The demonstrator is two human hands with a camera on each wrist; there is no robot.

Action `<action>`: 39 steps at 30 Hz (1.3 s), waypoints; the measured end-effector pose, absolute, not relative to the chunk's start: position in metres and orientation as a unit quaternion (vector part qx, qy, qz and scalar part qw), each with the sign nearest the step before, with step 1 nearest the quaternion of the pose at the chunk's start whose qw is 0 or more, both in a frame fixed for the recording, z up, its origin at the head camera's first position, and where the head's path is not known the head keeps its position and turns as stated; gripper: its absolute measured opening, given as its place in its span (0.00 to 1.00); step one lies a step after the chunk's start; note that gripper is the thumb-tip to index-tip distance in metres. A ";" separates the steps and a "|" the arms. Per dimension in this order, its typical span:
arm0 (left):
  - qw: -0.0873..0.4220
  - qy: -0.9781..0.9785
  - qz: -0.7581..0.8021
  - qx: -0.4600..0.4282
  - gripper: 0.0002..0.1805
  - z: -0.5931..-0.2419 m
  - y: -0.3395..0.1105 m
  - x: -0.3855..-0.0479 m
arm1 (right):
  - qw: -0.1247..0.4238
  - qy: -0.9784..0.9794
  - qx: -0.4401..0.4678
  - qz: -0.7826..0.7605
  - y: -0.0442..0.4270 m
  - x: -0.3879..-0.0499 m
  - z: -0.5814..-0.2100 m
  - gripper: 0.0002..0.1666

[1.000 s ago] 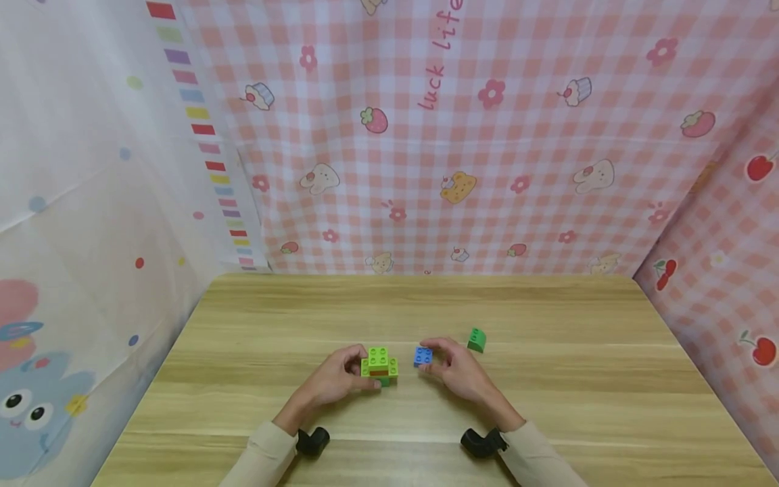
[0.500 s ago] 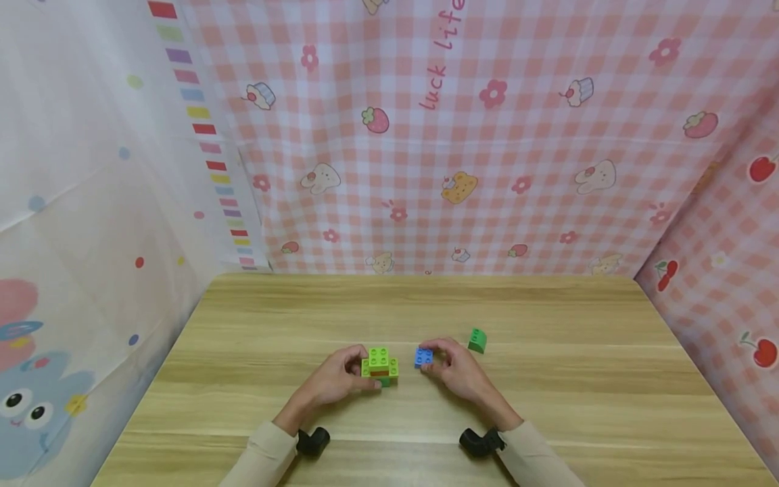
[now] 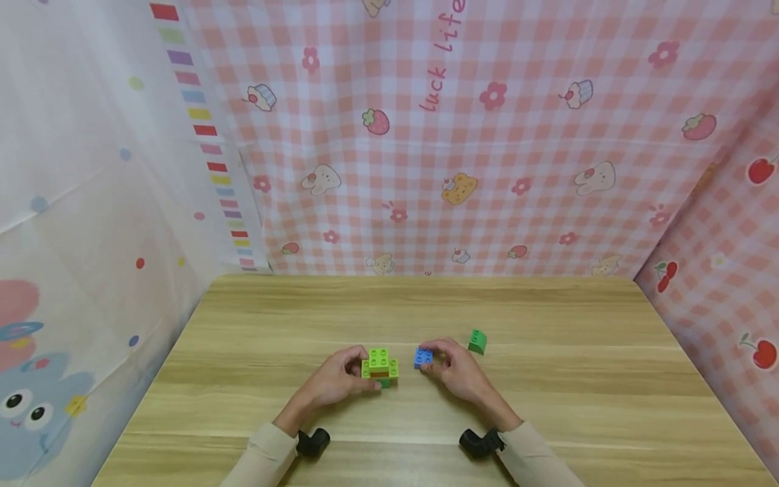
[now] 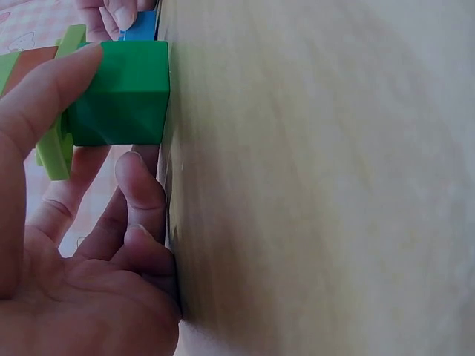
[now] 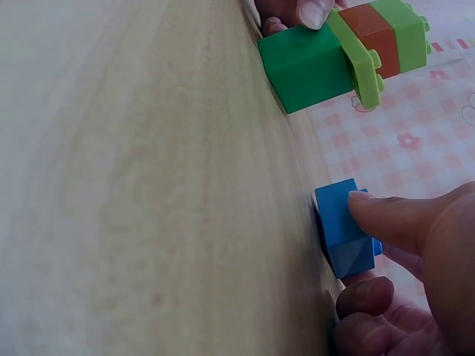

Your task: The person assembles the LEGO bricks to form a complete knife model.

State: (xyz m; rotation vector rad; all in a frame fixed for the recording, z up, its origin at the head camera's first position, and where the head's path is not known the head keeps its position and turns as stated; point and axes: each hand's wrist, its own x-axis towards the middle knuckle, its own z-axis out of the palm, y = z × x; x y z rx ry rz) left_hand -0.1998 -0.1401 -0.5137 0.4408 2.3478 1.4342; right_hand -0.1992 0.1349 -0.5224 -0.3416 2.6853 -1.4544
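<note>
My left hand (image 3: 333,377) grips a small stack of toy building bricks (image 3: 379,365) between thumb and fingers. The stack has a dark green brick (image 4: 122,93) at the bottom, a wider lime plate (image 5: 358,63) over it, then an orange-brown brick (image 5: 371,37) and a lime brick (image 3: 379,358) on top. To its right, my right hand (image 3: 459,373) pinches a blue brick (image 3: 422,358) with studs facing up. Both the stack and the blue brick stand on the table, a short gap apart. The far fingers are partly hidden behind the bricks.
A loose green brick with a curved side (image 3: 477,341) lies just beyond my right hand. The wooden table (image 3: 389,446) ends at a pink checked cloth (image 3: 426,149) behind. Cloth also hangs on the left and right sides. A black wrist mount (image 3: 313,443) sits on each wrist.
</note>
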 end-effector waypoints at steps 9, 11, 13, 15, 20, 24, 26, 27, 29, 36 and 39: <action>0.175 0.828 0.510 0.155 0.18 -0.514 -0.140 -0.200 | 0.033 0.871 -0.115 -0.476 0.136 -0.200 -0.521 0.19; 0.176 0.826 0.512 0.155 0.18 -0.514 -0.140 -0.199 | 0.034 0.869 -0.115 -0.480 0.136 -0.200 -0.521 0.19; 0.176 0.825 0.514 0.155 0.18 -0.514 -0.140 -0.200 | 0.036 0.867 -0.115 -0.483 0.135 -0.200 -0.520 0.19; 0.174 0.826 0.513 0.154 0.18 -0.514 -0.140 -0.200 | 0.036 0.866 -0.115 -0.485 0.135 -0.200 -0.519 0.19; 0.171 0.830 0.508 0.155 0.18 -0.515 -0.141 -0.200 | 0.034 0.864 -0.119 -0.488 0.133 -0.200 -0.516 0.19; 0.173 0.829 0.508 0.157 0.18 -0.515 -0.141 -0.201 | 0.035 0.859 -0.124 -0.495 0.132 -0.200 -0.511 0.20; 0.173 0.830 0.507 0.156 0.17 -0.515 -0.140 -0.201 | 0.037 0.854 -0.128 -0.502 0.132 -0.201 -0.508 0.20; 0.174 0.829 0.509 0.155 0.17 -0.515 -0.140 -0.201 | 0.037 0.851 -0.131 -0.507 0.131 -0.201 -0.506 0.20; 0.174 0.828 0.510 0.154 0.17 -0.516 -0.140 -0.201 | 0.036 0.845 -0.139 -0.515 0.131 -0.201 -0.501 0.20; 0.175 0.829 0.508 0.154 0.17 -0.517 -0.141 -0.201 | 0.025 0.841 -0.159 -0.516 0.126 -0.198 -0.488 0.19; 0.175 0.829 0.509 0.154 0.17 -0.517 -0.141 -0.201 | 0.024 0.843 -0.158 -0.514 0.122 -0.196 -0.480 0.19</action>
